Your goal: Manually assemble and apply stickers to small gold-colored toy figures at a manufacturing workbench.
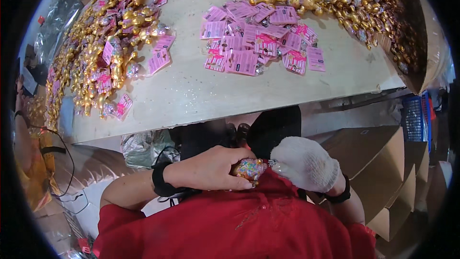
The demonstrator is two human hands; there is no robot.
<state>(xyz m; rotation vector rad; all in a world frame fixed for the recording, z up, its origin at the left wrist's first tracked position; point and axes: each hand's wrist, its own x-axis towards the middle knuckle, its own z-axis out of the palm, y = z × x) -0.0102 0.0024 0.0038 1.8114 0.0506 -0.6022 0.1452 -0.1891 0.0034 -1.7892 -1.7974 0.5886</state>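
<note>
Close to my chest, my left hand is bare and closed around a small gold figurine with a glittery, multicoloured part facing up. My right hand wears a white knitted glove. Its fingers are pinched together just right of the figurine, by a small silvery bit that may be a chain or loop; I cannot make out exactly what they grip. Beyond both hands, a pile of pink printed cards with small shiny pieces lies on the pale table.
Heaps of gold figurines cover the far and left parts of the table, some with pink cards attached. Open cardboard boxes stand at the right, near a blue plastic basket. At the left edge another person's arm shows.
</note>
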